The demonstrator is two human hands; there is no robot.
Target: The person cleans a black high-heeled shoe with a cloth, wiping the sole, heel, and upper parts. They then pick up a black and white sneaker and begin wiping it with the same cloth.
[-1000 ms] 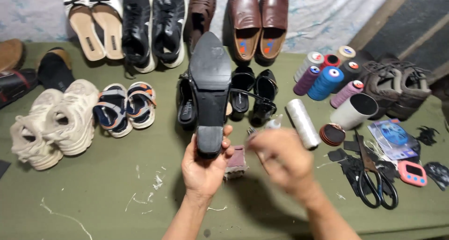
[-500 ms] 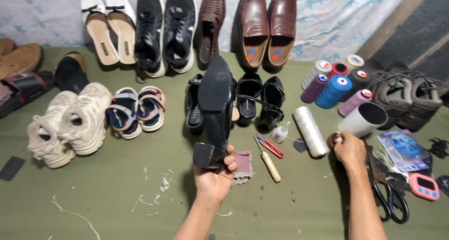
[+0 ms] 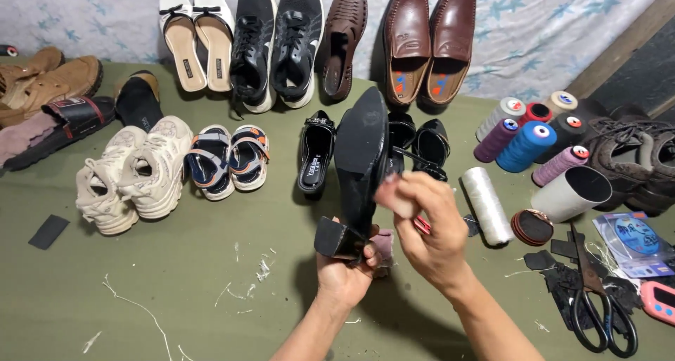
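The left hand (image 3: 342,271) grips the black heeled shoe (image 3: 360,157) by its near heel, sole rightward, long axis running far, while the right hand's (image 3: 430,236) fingers pinch a small pale piece (image 3: 398,199) against it.

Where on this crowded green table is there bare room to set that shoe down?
The green table is barest in front of the beige sneakers, apart from thread scraps there. It is crowded right of the right hand, among the scissors, black scraps and thread spools.
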